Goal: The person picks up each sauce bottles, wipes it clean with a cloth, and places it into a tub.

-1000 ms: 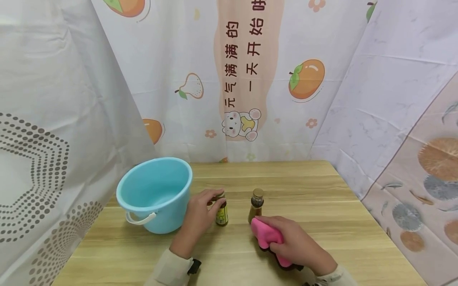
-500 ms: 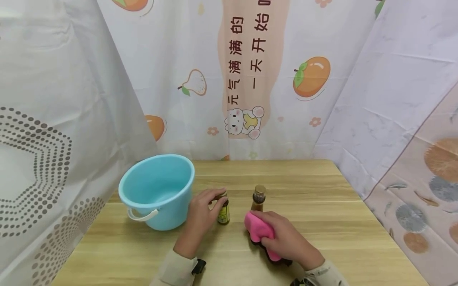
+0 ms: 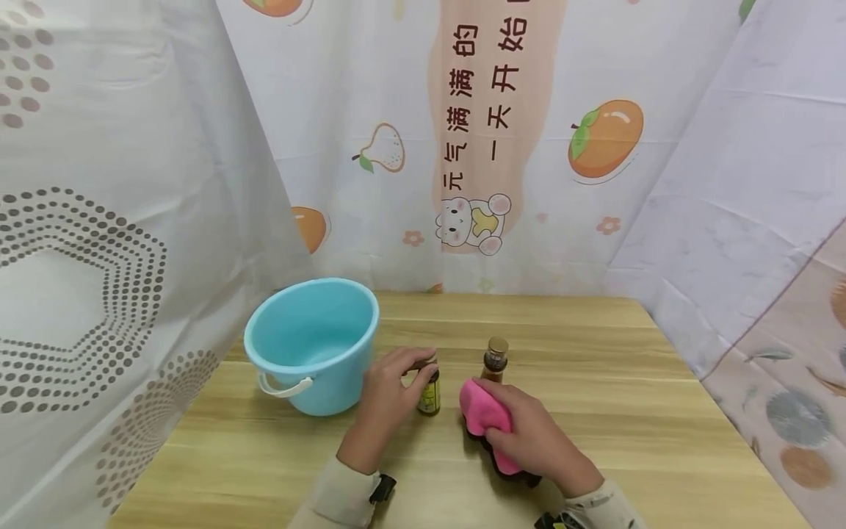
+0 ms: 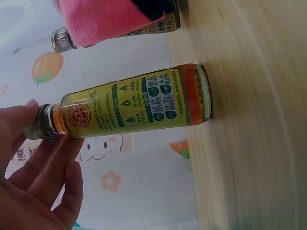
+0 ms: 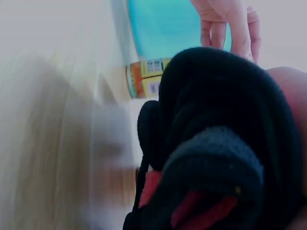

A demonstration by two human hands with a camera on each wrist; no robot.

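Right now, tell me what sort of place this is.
Probably a makeshift tabletop booth, indoors: a wood-grain table, with printed sheets hung behind it and down both sides.

The bucket (image 3: 346, 382) is set on the table (image 3: 661, 411), which runs well past it to the right and toward me, and its handle (image 3: 286, 389) hangs at its front. Just right of the bucket is my left hand (image 3: 388, 389), and on that hand's far side from the bucket stands the first bottle (image 3: 429, 398), its cap between my fingers. Farther right of the bucket is the second bottle (image 3: 493, 364); before it I hold a cloth (image 3: 485, 408) in my right hand (image 3: 532, 433). One curtain (image 3: 377, 235) hangs behind the bucket, another (image 3: 178, 162) to its left.
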